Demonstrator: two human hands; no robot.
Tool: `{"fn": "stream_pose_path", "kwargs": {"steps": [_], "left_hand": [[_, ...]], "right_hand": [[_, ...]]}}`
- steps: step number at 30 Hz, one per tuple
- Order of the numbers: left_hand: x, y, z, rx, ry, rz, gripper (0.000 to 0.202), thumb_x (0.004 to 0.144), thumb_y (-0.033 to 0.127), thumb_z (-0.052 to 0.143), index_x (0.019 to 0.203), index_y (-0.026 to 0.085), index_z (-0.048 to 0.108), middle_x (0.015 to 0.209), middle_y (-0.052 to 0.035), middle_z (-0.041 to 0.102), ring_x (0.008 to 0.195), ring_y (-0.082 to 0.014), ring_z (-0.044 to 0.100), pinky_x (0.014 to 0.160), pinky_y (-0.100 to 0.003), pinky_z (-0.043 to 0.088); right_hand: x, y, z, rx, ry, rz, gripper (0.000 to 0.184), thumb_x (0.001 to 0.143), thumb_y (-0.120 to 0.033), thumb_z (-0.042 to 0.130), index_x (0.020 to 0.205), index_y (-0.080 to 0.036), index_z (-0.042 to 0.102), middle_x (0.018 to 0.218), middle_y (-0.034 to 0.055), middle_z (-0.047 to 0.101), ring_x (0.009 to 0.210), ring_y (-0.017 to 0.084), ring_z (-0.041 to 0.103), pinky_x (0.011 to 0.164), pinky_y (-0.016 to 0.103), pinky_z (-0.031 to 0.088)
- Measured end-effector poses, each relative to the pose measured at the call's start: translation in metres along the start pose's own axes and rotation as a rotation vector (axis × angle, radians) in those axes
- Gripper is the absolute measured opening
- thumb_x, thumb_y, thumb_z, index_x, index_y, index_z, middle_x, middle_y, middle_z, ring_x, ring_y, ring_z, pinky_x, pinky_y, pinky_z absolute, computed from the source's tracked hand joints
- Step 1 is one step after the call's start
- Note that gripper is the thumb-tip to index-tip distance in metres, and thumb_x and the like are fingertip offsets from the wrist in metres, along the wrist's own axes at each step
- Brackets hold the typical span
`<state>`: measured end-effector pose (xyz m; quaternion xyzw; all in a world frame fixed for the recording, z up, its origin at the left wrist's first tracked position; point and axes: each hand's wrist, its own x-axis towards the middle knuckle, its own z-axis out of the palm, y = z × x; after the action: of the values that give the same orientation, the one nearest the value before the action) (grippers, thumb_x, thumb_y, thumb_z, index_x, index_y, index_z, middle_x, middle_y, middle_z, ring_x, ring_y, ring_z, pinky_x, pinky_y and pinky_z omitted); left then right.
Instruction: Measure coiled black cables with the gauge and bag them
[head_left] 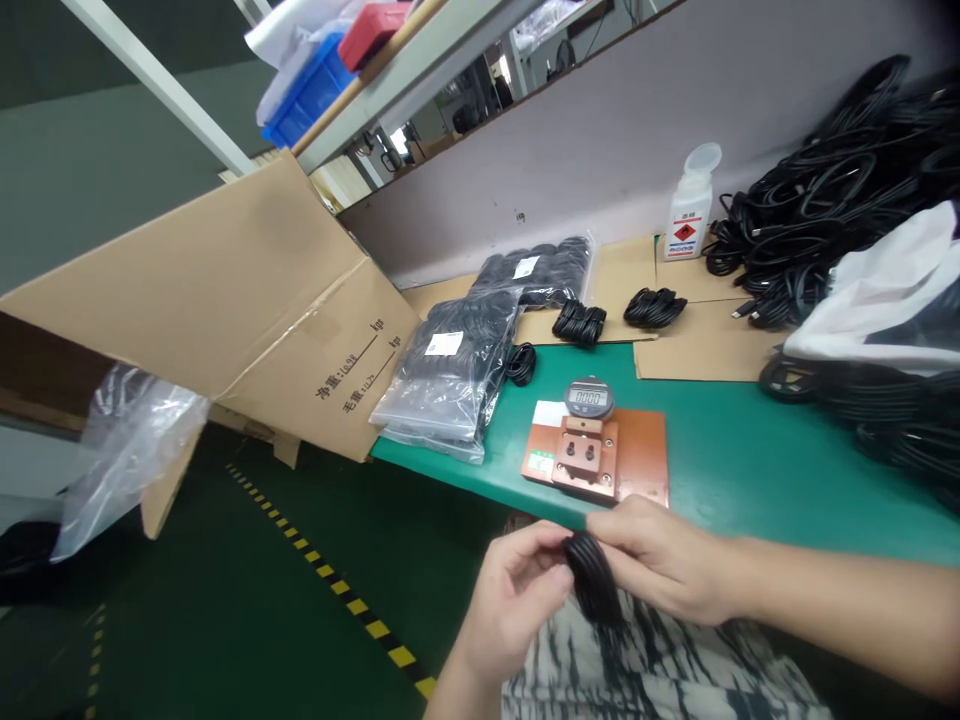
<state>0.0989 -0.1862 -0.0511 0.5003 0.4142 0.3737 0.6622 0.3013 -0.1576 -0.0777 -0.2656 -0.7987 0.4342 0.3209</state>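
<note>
Both my hands hold one small bundle of black coiled cable just in front of the green table's near edge, above my lap. My left hand pinches the bundle's left side with curled fingers. My right hand grips its top from the right, thumb and fingers closed over it. Directly behind the hands, a copper-coloured fixture with a digital gauge sits on the table.
Clear bags of black cable coils lie at the table's left end. Loose coil bundles rest on cardboard sheets. A white solvent bottle stands at the back wall. A big cable heap fills the right. An open cardboard box stands left.
</note>
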Motion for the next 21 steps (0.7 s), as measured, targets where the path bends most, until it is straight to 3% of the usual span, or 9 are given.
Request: {"fn": "stream_pose_path", "kwargs": {"steps": [2,7,11,17,21], "left_hand": [[-0.002,-0.005,0.000,-0.095,-0.024,-0.073,0.027,0.080,0.028,0.074,0.105,0.022,0.069,0.094,-0.0058,0.066,0.084,-0.0185,0.063,0.076,-0.028,0.051],[0.004,-0.010,0.008,-0.031,-0.195,-0.270,0.033,0.087,0.048,0.062,0.099,0.018,0.069,0.066,-0.0027,0.063,0.050,-0.0116,0.057,0.054,-0.024,0.048],[0.006,-0.016,0.009,0.033,-0.202,-0.313,0.043,0.085,0.056,0.061,0.084,0.015,0.072,0.053,-0.0004,0.056,0.043,-0.0097,0.053,0.046,-0.020,0.044],[0.005,-0.027,0.008,0.102,-0.109,-0.177,0.046,0.086,0.056,0.058,0.070,0.013,0.062,0.049,0.0001,0.052,0.040,-0.0102,0.050,0.042,-0.020,0.041],[0.008,-0.025,0.006,0.391,-0.134,0.164,0.038,0.094,0.038,0.050,0.066,0.014,0.055,0.058,-0.0025,0.054,0.052,-0.0118,0.053,0.053,-0.023,0.042]], "right_hand": [[0.000,0.001,0.002,-0.019,0.007,-0.032,0.028,0.097,-0.029,0.036,0.070,-0.023,0.030,0.056,-0.0065,0.031,0.046,0.010,0.027,0.047,0.025,0.023],[0.000,0.001,0.003,-0.021,0.011,-0.083,0.025,0.096,-0.026,0.035,0.072,-0.023,0.029,0.059,-0.0053,0.036,0.049,0.011,0.032,0.049,0.025,0.026],[0.000,0.000,0.001,-0.033,0.018,-0.069,0.027,0.097,-0.026,0.034,0.071,-0.024,0.029,0.058,-0.0052,0.036,0.048,0.011,0.031,0.048,0.025,0.025],[-0.001,-0.001,0.004,0.124,0.073,-0.033,0.033,0.102,-0.033,0.033,0.071,-0.022,0.037,0.057,-0.0038,0.044,0.048,0.010,0.039,0.048,0.023,0.029],[0.002,-0.004,0.003,0.183,0.147,0.036,0.041,0.102,-0.041,0.036,0.066,-0.022,0.037,0.057,-0.0028,0.046,0.050,0.010,0.040,0.048,0.022,0.032]]}}
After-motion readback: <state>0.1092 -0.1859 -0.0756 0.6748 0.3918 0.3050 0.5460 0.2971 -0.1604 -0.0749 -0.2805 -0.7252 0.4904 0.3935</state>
